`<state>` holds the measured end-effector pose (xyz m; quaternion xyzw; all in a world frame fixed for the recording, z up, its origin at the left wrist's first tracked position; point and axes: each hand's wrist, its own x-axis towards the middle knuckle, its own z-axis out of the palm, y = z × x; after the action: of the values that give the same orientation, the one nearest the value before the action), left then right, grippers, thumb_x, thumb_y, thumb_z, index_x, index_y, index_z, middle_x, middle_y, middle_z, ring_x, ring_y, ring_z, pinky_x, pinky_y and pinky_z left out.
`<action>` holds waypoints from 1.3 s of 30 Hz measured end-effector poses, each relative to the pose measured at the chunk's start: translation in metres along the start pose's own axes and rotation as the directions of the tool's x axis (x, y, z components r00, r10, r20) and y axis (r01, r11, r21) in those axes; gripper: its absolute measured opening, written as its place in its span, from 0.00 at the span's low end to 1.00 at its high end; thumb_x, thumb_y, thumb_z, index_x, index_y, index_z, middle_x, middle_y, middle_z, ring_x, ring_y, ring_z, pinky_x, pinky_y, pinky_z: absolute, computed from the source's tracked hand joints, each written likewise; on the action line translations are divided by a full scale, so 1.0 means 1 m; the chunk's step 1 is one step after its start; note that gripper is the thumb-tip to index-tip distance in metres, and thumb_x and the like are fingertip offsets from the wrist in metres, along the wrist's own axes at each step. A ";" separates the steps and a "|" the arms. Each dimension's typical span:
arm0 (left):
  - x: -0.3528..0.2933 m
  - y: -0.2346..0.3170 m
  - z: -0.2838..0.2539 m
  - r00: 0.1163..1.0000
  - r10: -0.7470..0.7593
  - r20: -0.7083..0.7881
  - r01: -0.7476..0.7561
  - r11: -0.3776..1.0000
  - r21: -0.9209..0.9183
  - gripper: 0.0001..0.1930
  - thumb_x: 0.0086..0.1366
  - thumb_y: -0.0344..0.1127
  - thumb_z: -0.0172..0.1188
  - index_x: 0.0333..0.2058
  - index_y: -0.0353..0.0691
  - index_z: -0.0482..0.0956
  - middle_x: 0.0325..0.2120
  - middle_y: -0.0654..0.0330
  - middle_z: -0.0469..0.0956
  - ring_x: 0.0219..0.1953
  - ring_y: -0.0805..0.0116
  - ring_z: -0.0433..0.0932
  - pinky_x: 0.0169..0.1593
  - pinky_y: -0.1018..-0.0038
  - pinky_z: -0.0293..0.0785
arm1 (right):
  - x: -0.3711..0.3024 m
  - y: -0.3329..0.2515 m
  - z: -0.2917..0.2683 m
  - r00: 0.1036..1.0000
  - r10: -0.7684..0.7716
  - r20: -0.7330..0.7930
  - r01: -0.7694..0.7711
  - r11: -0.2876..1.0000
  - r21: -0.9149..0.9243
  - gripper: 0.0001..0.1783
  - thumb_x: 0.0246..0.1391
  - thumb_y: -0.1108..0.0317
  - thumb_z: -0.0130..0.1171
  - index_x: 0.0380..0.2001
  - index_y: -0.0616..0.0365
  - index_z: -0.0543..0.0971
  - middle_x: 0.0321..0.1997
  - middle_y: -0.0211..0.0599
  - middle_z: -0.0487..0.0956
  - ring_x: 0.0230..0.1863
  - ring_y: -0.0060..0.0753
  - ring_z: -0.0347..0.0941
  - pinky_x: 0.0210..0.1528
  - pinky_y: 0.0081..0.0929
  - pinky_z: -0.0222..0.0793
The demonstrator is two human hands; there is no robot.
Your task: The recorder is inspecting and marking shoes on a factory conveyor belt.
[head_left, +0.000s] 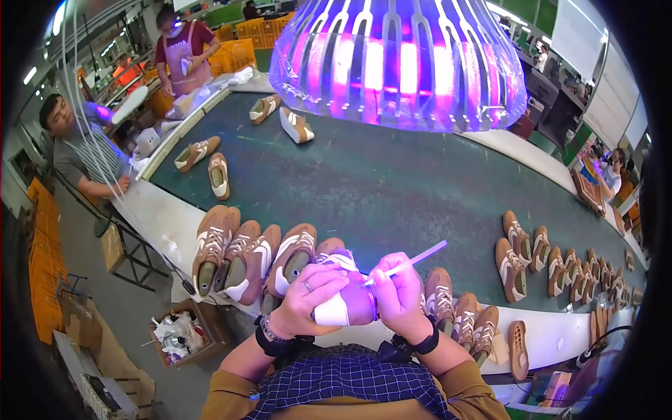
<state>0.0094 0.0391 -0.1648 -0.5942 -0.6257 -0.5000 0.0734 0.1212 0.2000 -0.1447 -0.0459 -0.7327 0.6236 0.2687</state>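
Note:
My left hand is wrapped round a brown sneaker with a white heel patch, lit purple by the lamp above. In my right hand a thin white pen-like stick is pinched. Its lower end meets the sneaker's side, though the tip is too small to make out; the other end points up and to the right. Left of my hands stands a row of brown sneakers with white stripes. More sneakers stand just right of my right hand.
A plastic-wrapped lamp glows purple overhead. The green conveyor belt carries scattered sneakers and, at right, a long line of them. A loose sole lies on the white ledge. A box of scraps stands lower left; co-workers are beyond.

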 end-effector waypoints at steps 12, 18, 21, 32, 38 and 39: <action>0.004 0.003 0.003 1.000 -0.022 -0.001 0.022 1.000 -0.012 0.34 0.35 0.33 0.72 0.47 0.34 0.76 0.43 0.54 0.77 0.48 0.52 0.74 0.51 0.62 0.71 | -0.002 0.003 -0.005 0.995 0.098 0.023 -0.099 0.993 0.063 0.05 0.60 0.72 0.48 0.38 0.58 0.65 0.30 0.28 0.71 0.29 0.13 0.65 0.32 0.15 0.63; 0.005 0.005 0.005 0.998 -0.061 -0.005 0.060 0.997 -0.037 0.35 0.34 0.33 0.73 0.46 0.34 0.76 0.43 0.54 0.76 0.46 0.54 0.74 0.50 0.63 0.71 | -0.007 0.007 -0.008 0.998 0.049 0.028 -0.050 0.999 0.015 0.06 0.61 0.70 0.48 0.39 0.58 0.64 0.31 0.30 0.72 0.30 0.14 0.65 0.33 0.15 0.63; 0.005 0.005 0.006 0.997 -0.074 -0.006 0.073 0.996 -0.048 0.34 0.34 0.34 0.74 0.46 0.34 0.76 0.43 0.54 0.76 0.46 0.54 0.74 0.50 0.64 0.71 | -0.008 0.008 -0.008 1.000 0.025 0.007 -0.025 0.999 0.024 0.06 0.61 0.69 0.48 0.38 0.59 0.64 0.31 0.30 0.72 0.30 0.15 0.65 0.33 0.16 0.63; 0.005 0.008 0.011 0.988 -0.149 -0.032 0.146 0.986 -0.081 0.33 0.34 0.36 0.76 0.44 0.34 0.78 0.41 0.54 0.77 0.44 0.56 0.76 0.50 0.64 0.71 | -0.011 0.003 -0.009 0.999 -0.040 -0.008 0.040 0.998 -0.048 0.07 0.61 0.68 0.48 0.38 0.60 0.65 0.31 0.33 0.73 0.30 0.17 0.66 0.33 0.17 0.65; 0.006 0.009 0.012 0.982 -0.186 -0.029 0.181 0.976 -0.119 0.33 0.33 0.37 0.76 0.43 0.35 0.78 0.40 0.54 0.78 0.43 0.56 0.76 0.49 0.64 0.71 | -0.012 0.005 -0.008 0.991 -0.124 -0.040 0.122 0.991 -0.048 0.06 0.61 0.69 0.47 0.37 0.60 0.65 0.30 0.34 0.72 0.23 0.15 0.65 0.26 0.16 0.63; 0.006 0.009 0.013 0.979 -0.201 -0.034 0.195 0.972 -0.134 0.33 0.33 0.37 0.76 0.43 0.35 0.78 0.39 0.55 0.78 0.43 0.57 0.76 0.49 0.64 0.71 | -0.012 0.006 -0.007 0.991 -0.124 -0.040 0.122 0.991 -0.048 0.06 0.61 0.69 0.47 0.37 0.60 0.65 0.30 0.34 0.72 0.23 0.15 0.65 0.26 0.16 0.63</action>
<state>0.0219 0.0504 -0.1619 -0.5204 -0.6461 -0.5583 -0.0010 0.1333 0.2029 -0.1538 -0.0200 -0.7421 0.5880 0.3212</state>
